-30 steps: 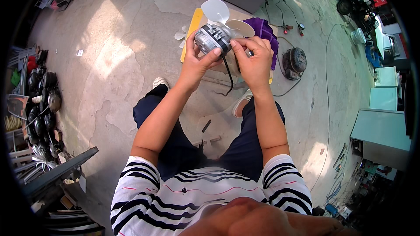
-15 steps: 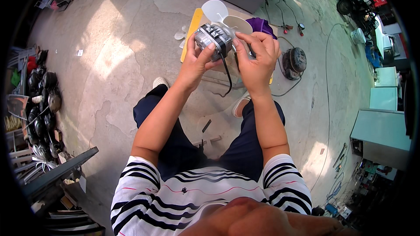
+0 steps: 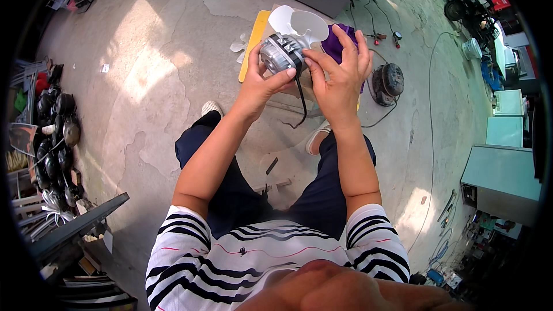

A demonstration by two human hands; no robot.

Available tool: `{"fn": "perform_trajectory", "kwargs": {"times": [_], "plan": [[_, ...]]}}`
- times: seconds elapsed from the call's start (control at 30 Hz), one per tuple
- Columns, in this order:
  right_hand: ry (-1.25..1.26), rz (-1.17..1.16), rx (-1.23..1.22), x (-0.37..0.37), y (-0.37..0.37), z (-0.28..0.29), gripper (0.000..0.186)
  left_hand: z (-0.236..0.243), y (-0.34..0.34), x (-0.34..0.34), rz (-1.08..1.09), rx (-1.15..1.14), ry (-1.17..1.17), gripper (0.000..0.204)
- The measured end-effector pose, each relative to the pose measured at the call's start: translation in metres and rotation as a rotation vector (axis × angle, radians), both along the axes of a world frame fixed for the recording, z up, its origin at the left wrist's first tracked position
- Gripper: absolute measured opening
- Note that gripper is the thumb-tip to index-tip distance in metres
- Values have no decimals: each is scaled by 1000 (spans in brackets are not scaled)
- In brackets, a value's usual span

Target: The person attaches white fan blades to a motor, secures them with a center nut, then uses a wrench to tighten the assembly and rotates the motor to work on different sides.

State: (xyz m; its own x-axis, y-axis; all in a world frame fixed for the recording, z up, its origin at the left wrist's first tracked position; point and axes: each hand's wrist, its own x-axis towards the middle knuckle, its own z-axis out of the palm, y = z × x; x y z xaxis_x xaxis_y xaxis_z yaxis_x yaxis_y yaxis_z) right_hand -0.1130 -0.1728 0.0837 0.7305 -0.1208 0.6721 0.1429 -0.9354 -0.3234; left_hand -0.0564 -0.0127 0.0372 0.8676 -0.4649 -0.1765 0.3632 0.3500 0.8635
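The left hand [image 3: 257, 85] grasps the motor [image 3: 275, 57], thumb on its near lower side and fingers around its left. The motor is held up in the upper middle of the frame, tilted. The right hand [image 3: 341, 83] has thumb and forefinger drawn together at the motor's right edge, its other fingers raised and spread; whether anything small is pinched between them cannot be told.

As a judgement, the left hand should do all the steadying, firm around the metal body, so that the right fingertips can work lightly. Turning the motor a little so the spot being handled faces up would help, since the right hand partly hides it.

The white blades [image 3: 309, 26] stand out from the motor's far side, toward the top of the frame. They look thin, so pressure is better taken on the body than on them, and the raised right fingers are best kept off the nearer blade.

The black cord [image 3: 302, 99] hangs below the motor toward the centre; left slack, it should not tug at the grip.

Farther out, the yellow board [image 3: 253, 52] lies to the left and the purple cloth [image 3: 334, 44] to the right. The black canister [image 3: 390, 78] sits on the floor, right of centre.
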Motion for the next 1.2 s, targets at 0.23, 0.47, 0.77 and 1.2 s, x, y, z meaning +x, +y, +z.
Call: {"fn": "perform_trajectory", "kwargs": {"times": [0.23,0.47,0.77,1.2], "plan": [[-7,-46,-143,0,0,1,12,-4,0,1,7,-19,19,104],[27,-52,-157,-1,-1,2,17,-5,0,3,6,-20,68,98],[52,6,-205,-2,-4,0,28,2,4,3,-51,10,60,101],[55,38,-208,-3,-4,1,27,2,6,3,-58,36,62,100]]}}
